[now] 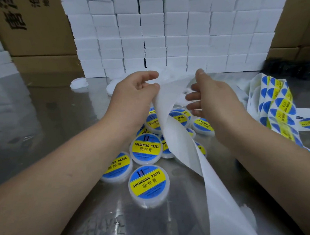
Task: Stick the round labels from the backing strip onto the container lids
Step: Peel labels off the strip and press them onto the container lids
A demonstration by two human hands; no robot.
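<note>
Two hands mid-frame: left hand (136, 93) pinches the bare backing strip (178, 134); right hand (212, 96) fingers spread loose. Strip-clearing step, apparently; next calls for fresh labels (279, 110), right.

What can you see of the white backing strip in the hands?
The backing strip is a long, plain white, papery band; no labels show on the visible face. The left hand pinches its upper edge between thumb and forefinger; the right hand touches the top edge with its thumb, grip unclear. It hangs twisting over the labelled lids and runs off the bottom of frame.
</note>
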